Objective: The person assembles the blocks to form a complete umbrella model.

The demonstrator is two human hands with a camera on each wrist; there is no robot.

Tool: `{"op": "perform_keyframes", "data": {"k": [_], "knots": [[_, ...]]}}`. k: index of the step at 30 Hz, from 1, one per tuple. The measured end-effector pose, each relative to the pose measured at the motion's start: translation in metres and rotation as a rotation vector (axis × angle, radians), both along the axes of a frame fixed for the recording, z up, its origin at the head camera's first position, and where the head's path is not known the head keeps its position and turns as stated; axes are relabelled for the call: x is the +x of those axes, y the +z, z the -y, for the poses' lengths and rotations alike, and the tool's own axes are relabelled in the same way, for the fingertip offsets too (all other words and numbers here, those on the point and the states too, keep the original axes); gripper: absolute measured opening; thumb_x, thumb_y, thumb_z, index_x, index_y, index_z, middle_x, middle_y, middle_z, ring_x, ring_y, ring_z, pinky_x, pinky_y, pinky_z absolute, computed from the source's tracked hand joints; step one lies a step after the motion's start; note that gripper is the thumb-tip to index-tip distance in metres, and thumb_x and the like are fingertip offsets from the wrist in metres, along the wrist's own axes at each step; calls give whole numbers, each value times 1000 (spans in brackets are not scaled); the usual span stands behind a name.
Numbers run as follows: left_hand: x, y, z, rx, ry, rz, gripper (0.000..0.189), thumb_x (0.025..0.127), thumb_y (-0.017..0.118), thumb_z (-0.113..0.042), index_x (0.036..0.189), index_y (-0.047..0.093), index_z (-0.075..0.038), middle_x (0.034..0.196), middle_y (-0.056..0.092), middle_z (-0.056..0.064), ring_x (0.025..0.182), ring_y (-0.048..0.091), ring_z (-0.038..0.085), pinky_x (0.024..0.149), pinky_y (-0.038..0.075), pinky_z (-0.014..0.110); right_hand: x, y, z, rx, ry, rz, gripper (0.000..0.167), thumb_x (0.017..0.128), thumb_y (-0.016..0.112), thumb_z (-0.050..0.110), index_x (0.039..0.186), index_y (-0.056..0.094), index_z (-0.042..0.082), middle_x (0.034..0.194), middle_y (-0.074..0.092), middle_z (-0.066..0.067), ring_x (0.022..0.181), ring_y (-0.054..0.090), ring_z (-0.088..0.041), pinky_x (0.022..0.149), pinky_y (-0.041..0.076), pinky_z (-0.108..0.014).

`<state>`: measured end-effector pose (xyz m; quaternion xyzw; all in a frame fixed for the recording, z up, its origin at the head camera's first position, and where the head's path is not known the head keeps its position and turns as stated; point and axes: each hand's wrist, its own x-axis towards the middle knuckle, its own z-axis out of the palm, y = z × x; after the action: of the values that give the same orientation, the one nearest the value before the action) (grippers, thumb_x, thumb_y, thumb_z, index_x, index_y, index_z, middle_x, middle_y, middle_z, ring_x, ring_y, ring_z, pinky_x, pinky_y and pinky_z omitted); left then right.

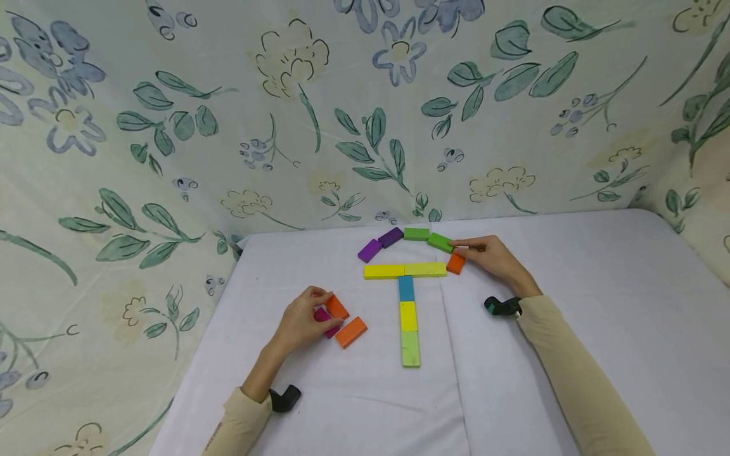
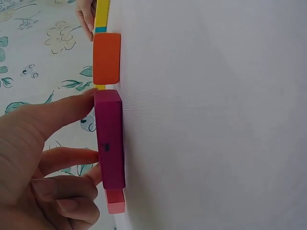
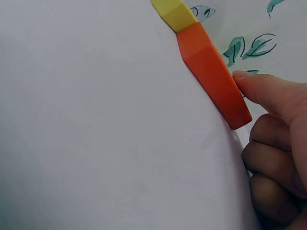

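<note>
Left hand (image 1: 302, 322), left of centre in the frame: thumb and fingers nearly together, pinching a magenta block (image 2: 110, 143). Two loose orange blocks lay right there — the upper one (image 1: 338, 306) at the fingertips, the lower one (image 1: 351, 332) just below and to the right.

Right hand (image 1: 495, 258), right of centre: thumb against the end orange block (image 3: 218, 84), index finger at the right-hand green block (image 1: 440, 242), other fingers curled. Couldn't tell if it pinched either.

That end orange block sat at the lower right end of an arc, near the upper middle of the frame. Rest of the arc, running left: the right-hand green block, another green block (image 1: 416, 234), a dark purple block (image 1: 391, 237), a lighter purple block (image 1: 370, 251). Beneath it, two yellow blocks (image 1: 384, 272) made a bar; a column dropped from its middle — blue block (image 1: 406, 289), yellow block (image 1: 408, 316), light green block (image 1: 410, 349). All on white cloth (image 1: 656, 316).
</note>
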<state>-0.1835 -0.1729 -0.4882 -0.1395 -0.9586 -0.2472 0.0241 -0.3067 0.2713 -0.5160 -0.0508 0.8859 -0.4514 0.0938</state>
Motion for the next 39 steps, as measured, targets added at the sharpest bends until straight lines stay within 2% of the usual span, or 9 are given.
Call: {"op": "perform_keyframes", "data": {"k": [5,14,24,27,32,35,39], "knots": [[0,1,-2,-24,7,-4,60,82,89,-32,130,71,-1,120,66,14,94,62,25,80,53,34,0,-1,0,-1,-2,-13,41,102,65,38,137,69,17,149,59,-18,113,50,-29,103,40,-44],[-1,1,-2,-53,44,-14,56,82,88,-36,126,73,-4,115,65,12,95,62,24,82,55,38,-1,-2,-1,16,8,-29,41,103,64,39,137,69,18,148,60,-17,111,51,-29,100,40,-41],[-7,4,5,16,-6,-26,55,82,88,-35,126,73,-5,113,68,12,95,61,24,81,54,36,-1,-2,-2,11,9,-24,41,102,65,41,136,70,20,147,61,-16,108,50,-29,93,38,-38],[-14,7,6,61,-28,-32,56,82,88,-34,128,73,-5,115,69,13,96,62,26,80,54,35,-1,-2,-2,9,9,-23,41,102,65,41,136,70,20,146,62,-16,108,50,-28,91,37,-39],[-32,9,5,172,-51,-29,57,83,88,-32,130,72,-4,117,69,15,101,63,30,81,58,38,0,-2,-2,14,2,-24,41,101,66,41,136,70,19,145,62,-16,108,50,-28,90,36,-39],[-44,10,3,216,-41,4,57,84,88,-33,132,71,-7,118,69,13,106,62,30,86,59,42,0,-2,-1,13,2,-31,41,101,66,40,136,70,19,145,62,-17,108,50,-29,89,36,-39],[-60,10,-2,215,-35,64,58,84,86,-36,134,70,-10,123,67,10,115,61,29,95,58,46,0,-2,-1,15,5,-30,42,101,66,42,136,70,19,146,62,-17,108,50,-28,89,37,-38]]}}
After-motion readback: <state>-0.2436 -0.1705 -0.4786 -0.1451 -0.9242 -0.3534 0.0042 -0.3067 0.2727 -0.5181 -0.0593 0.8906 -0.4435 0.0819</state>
